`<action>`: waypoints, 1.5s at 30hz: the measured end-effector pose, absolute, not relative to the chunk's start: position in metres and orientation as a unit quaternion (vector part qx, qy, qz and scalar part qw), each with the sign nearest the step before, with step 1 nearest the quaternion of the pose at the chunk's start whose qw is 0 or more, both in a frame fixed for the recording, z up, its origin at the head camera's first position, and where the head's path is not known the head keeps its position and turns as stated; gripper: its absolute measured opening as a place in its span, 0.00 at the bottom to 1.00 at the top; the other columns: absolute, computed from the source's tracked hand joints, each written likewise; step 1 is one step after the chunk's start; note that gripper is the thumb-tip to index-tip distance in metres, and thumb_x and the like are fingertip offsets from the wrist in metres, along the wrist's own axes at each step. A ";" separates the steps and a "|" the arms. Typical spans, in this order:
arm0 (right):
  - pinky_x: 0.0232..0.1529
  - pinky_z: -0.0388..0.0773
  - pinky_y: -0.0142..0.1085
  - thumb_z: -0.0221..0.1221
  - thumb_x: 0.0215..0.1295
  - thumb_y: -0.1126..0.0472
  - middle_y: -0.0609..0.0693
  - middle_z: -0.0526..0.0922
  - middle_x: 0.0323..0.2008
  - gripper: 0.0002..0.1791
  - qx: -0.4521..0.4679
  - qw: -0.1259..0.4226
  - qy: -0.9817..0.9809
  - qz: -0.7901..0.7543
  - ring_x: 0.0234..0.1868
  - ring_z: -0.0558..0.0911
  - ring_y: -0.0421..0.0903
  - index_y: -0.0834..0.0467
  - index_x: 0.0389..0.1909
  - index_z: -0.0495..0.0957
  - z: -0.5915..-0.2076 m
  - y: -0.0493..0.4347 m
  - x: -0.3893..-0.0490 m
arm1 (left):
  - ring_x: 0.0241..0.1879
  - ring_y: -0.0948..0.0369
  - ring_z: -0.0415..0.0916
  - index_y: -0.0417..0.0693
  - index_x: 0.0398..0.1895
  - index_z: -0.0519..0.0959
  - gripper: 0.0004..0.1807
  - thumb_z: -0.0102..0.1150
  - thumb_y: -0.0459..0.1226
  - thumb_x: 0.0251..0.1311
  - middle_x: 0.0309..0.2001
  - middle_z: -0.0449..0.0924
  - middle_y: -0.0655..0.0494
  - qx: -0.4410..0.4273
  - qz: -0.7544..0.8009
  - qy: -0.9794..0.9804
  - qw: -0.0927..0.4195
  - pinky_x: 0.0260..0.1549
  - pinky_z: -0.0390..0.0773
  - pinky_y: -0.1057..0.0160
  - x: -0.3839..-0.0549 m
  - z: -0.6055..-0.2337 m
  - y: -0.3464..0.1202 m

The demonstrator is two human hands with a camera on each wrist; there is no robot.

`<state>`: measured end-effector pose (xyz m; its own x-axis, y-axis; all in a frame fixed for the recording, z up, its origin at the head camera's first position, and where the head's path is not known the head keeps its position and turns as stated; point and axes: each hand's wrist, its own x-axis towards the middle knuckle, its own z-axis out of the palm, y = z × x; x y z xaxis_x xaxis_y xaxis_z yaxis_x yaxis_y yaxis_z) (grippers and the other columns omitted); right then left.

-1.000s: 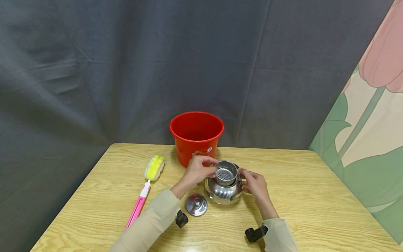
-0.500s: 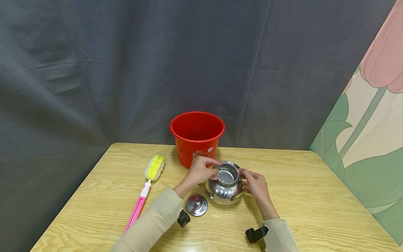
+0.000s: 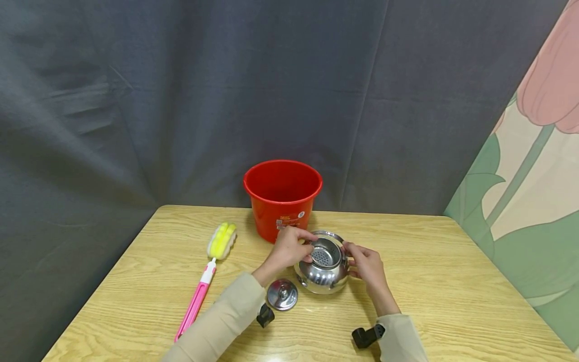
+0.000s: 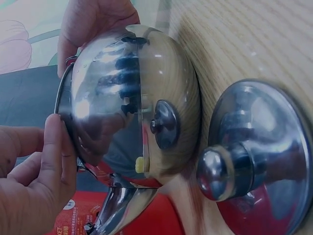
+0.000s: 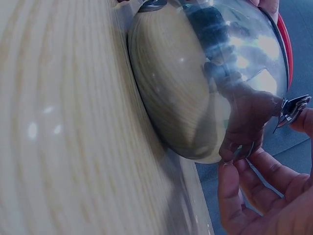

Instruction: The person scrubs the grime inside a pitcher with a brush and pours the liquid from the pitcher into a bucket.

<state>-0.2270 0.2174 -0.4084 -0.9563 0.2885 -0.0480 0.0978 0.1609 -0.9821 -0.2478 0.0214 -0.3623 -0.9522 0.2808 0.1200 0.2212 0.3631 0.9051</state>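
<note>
A polished steel teapot [image 3: 322,275] stands on the table, its spout [image 4: 122,208] visible in the left wrist view. In its mouth sits a perforated steel strainer [image 3: 326,255], low in the opening. My left hand [image 3: 289,247] pinches the strainer's rim from the left, between thumb and fingers. On the other side my right hand [image 3: 367,264] holds the teapot, fingertips against its wall and one digit by the metal bracket [image 5: 293,108]. The teapot's lid [image 3: 282,294] lies knob up on the table, near my left wrist.
A red bucket [image 3: 284,203] stands close behind the teapot. To the left lies a brush with a yellow and white sponge head [image 3: 221,241] and a pink handle [image 3: 193,309]. A dark curtain [image 3: 271,90] hangs beyond the wooden table [image 3: 434,281].
The strainer has gone down from above the teapot's rim into its mouth. My left hand has shifted slightly right with it. My right hand stays in place on the teapot.
</note>
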 end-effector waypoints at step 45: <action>0.27 0.79 0.35 0.58 0.59 0.44 0.52 0.82 0.37 0.27 -0.133 0.078 -0.769 0.620 0.29 0.79 0.42 0.65 0.44 0.80 -0.413 0.218 -0.227 | 0.11 0.66 0.74 0.39 0.42 0.83 0.16 0.60 0.22 0.47 0.46 0.80 0.43 0.182 0.435 0.882 0.001 0.11 0.72 0.71 -0.245 -0.358 0.029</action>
